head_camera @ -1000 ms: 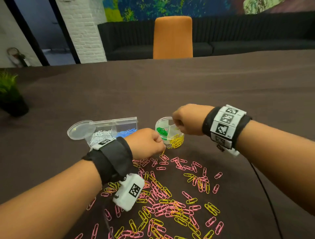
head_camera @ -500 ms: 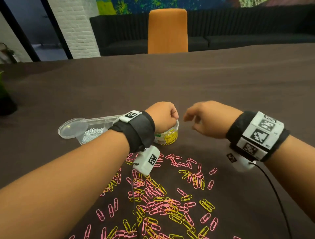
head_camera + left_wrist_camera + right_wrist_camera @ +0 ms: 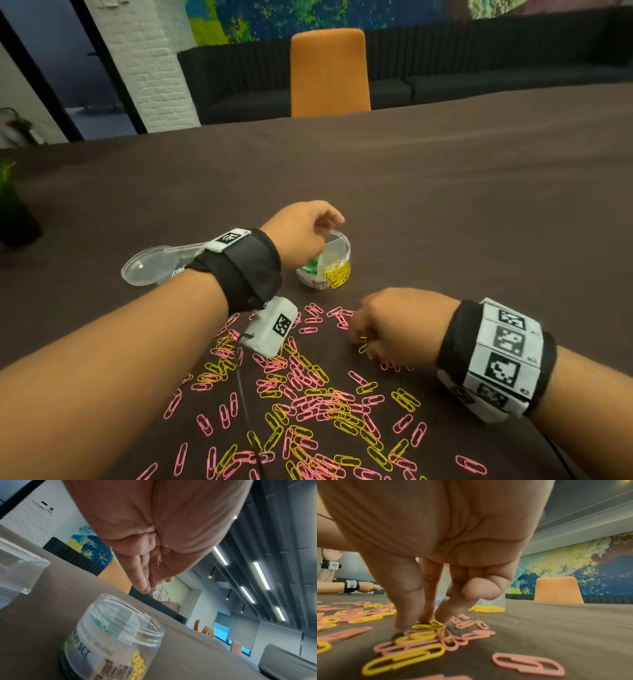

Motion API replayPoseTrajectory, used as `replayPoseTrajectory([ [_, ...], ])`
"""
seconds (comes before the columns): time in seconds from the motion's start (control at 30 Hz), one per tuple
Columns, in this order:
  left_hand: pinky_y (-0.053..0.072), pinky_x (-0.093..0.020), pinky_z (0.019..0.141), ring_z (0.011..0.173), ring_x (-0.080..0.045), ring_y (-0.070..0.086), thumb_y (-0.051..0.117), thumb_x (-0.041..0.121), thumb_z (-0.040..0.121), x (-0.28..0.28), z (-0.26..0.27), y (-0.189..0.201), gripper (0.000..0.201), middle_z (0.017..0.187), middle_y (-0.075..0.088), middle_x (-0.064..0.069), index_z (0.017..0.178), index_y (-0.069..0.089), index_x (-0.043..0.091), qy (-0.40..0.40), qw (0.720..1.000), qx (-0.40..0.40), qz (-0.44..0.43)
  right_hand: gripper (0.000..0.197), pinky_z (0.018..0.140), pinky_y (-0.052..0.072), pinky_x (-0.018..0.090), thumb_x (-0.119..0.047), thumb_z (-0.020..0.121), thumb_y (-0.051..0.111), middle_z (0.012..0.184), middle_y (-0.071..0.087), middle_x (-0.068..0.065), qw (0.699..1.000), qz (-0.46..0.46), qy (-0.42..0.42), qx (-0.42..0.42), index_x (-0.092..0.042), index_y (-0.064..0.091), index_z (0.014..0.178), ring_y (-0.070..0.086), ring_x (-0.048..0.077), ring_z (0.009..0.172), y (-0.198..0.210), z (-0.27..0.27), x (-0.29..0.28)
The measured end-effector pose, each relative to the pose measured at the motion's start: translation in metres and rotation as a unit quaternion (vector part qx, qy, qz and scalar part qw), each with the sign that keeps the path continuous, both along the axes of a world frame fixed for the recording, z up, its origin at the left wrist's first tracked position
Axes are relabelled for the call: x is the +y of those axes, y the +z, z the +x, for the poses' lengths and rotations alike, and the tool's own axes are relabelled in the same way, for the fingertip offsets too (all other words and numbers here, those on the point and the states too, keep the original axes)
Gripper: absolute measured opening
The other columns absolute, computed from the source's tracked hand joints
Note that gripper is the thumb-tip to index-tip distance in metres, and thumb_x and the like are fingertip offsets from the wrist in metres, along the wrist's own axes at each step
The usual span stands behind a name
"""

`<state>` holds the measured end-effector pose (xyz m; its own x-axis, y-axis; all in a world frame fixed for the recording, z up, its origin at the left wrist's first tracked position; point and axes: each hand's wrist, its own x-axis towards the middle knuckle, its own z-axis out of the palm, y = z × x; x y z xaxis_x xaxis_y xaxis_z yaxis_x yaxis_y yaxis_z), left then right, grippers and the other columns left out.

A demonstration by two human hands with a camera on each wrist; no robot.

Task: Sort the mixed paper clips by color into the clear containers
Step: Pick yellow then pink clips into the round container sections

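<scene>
- Left hand (image 3: 301, 233) hangs over the open mouth of the round clear jar (image 3: 334, 263); from the wrist view its fingers (image 3: 140, 574) reach out straight and close together, with nothing seen between them.
- The jar stands upright on the brown table (image 3: 445, 205), toward its middle, just beyond the scatter of clips. Dividers inside split it: yellow clips (image 3: 337, 274) lie in the near right section, green clips (image 3: 313, 265) in the left one.
- Right hand (image 3: 400, 325) is down at the far right fringe of the loose pile (image 3: 308, 394), thumb and fingertips (image 3: 402, 620) drawn in around a yellow paper clip (image 3: 429, 626); they touch it, but whether it is lifted I cannot tell.
- Pink and yellow clips mixed together cover the near part of the table.
- A round clear lid (image 3: 147, 267) lies flat left of the jar; a rectangular clear box (image 3: 18, 574) sits behind the left wrist, mostly hidden.
- An orange chair (image 3: 329, 72) stands at the table's far edge.
</scene>
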<state>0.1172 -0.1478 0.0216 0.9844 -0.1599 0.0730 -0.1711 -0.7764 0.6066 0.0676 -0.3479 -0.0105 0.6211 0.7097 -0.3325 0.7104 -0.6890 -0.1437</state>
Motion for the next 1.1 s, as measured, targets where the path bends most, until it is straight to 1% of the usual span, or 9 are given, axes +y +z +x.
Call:
replayPoseTrajectory([
  [0.1, 0.054, -0.025, 0.091, 0.095, -0.008, 0.067, 0.057, -0.005, 0.084, 0.010, -0.006, 0.005, 0.032, 0.104, 0.070, 0.001, 0.103, 0.067, 0.018, 0.040, 0.997, -0.039, -0.043, 0.027, 0.085, 0.052, 0.035, -0.035, 0.089, 0.064, 0.111, 0.059, -0.007, 1.000, -0.026, 0.009, 0.014, -0.040, 0.064, 0.116, 0.059, 0.018, 0.101, -0.001, 0.001, 0.007],
  [0.2, 0.045, -0.010, 0.067, 0.073, 0.003, 0.060, 0.072, 0.013, 0.083, 0.017, -0.024, 0.010, 0.009, 0.083, 0.068, 0.011, 0.088, 0.071, 0.021, 0.058, 0.996, -0.054, 0.030, 0.014, 0.075, 0.048, 0.031, -0.030, 0.089, 0.063, 0.105, 0.060, -0.005, 1.000, -0.022, 0.016, 0.008, -0.032, 0.067, 0.102, 0.058, 0.018, 0.095, -0.001, 0.002, 0.012],
  [0.37, 0.054, -0.025, 0.073, 0.078, -0.005, 0.064, 0.069, 0.026, 0.086, 0.008, -0.065, -0.011, 0.008, 0.080, 0.071, 0.010, 0.083, 0.074, 0.021, -0.065, 0.955, 0.126, 0.262, 0.012, 0.075, 0.050, 0.030, -0.023, 0.093, 0.054, 0.101, 0.061, 0.000, 0.999, 0.000, 0.041, 0.005, -0.021, 0.065, 0.093, 0.058, 0.018, 0.088, -0.003, -0.004, 0.012],
  [0.47, 0.053, -0.029, 0.074, 0.081, -0.010, 0.062, 0.071, 0.037, 0.084, 0.001, -0.075, -0.023, 0.013, 0.082, 0.067, 0.009, 0.086, 0.070, 0.024, -0.068, 0.928, 0.129, 0.344, 0.011, 0.083, 0.052, 0.031, -0.028, 0.094, 0.055, 0.096, 0.062, -0.004, 0.996, 0.080, 0.006, 0.025, -0.022, 0.064, 0.094, 0.059, 0.015, 0.086, 0.002, -0.002, 0.002],
  [0.67, 0.049, -0.024, 0.070, 0.073, -0.003, 0.057, 0.073, 0.031, 0.085, 0.013, -0.080, -0.028, 0.006, 0.076, 0.063, 0.013, 0.086, 0.070, 0.026, -0.056, 0.954, 0.125, 0.268, 0.013, 0.064, 0.055, 0.033, -0.002, 0.096, 0.051, 0.091, 0.073, 0.003, 0.908, 0.319, -0.160, 0.221, -0.013, 0.054, 0.090, 0.065, 0.015, 0.071, 0.006, 0.012, -0.033],
  [0.77, 0.051, -0.024, 0.071, 0.072, -0.002, 0.058, 0.070, 0.027, 0.086, 0.026, -0.085, -0.026, 0.002, 0.075, 0.063, 0.015, 0.085, 0.070, 0.026, -0.041, 0.965, 0.112, 0.235, 0.026, 0.062, 0.050, 0.036, 0.004, 0.093, 0.042, 0.076, 0.063, 0.002, 0.934, 0.257, -0.174, 0.179, -0.019, 0.052, 0.092, 0.055, 0.017, 0.065, -0.001, 0.008, -0.043],
  [0.83, 0.049, -0.023, 0.070, 0.071, -0.002, 0.058, 0.070, 0.027, 0.087, 0.034, -0.088, -0.025, 0.003, 0.074, 0.064, 0.015, 0.087, 0.071, 0.025, -0.034, 0.964, 0.110, 0.239, 0.019, 0.075, 0.050, 0.039, -0.010, 0.094, 0.048, 0.079, 0.061, -0.003, 0.969, 0.163, -0.147, 0.117, -0.026, 0.055, 0.087, 0.056, 0.017, 0.074, 0.000, 0.003, -0.043],
  [0.9, 0.048, -0.022, 0.069, 0.071, -0.002, 0.057, 0.070, 0.028, 0.087, 0.036, -0.090, -0.026, 0.004, 0.073, 0.063, 0.015, 0.088, 0.072, 0.025, -0.034, 0.963, 0.110, 0.244, 0.012, 0.071, 0.047, 0.032, -0.033, 0.095, 0.057, 0.082, 0.060, -0.007, 0.987, 0.072, -0.125, 0.067, -0.027, 0.055, 0.085, 0.056, 0.013, 0.077, 0.003, -0.006, -0.038],
  [1.1, 0.045, -0.023, 0.071, 0.078, -0.010, 0.059, 0.062, 0.040, 0.092, -0.017, -0.085, -0.027, 0.020, 0.083, 0.067, 0.011, 0.098, 0.073, 0.025, -0.113, 0.963, 0.073, 0.235, 0.028, 0.066, 0.045, 0.027, -0.049, 0.082, 0.070, 0.093, 0.064, -0.005, 0.988, -0.066, -0.141, -0.007, -0.025, 0.064, 0.095, 0.057, 0.013, 0.083, 0.008, -0.026, -0.023],
])
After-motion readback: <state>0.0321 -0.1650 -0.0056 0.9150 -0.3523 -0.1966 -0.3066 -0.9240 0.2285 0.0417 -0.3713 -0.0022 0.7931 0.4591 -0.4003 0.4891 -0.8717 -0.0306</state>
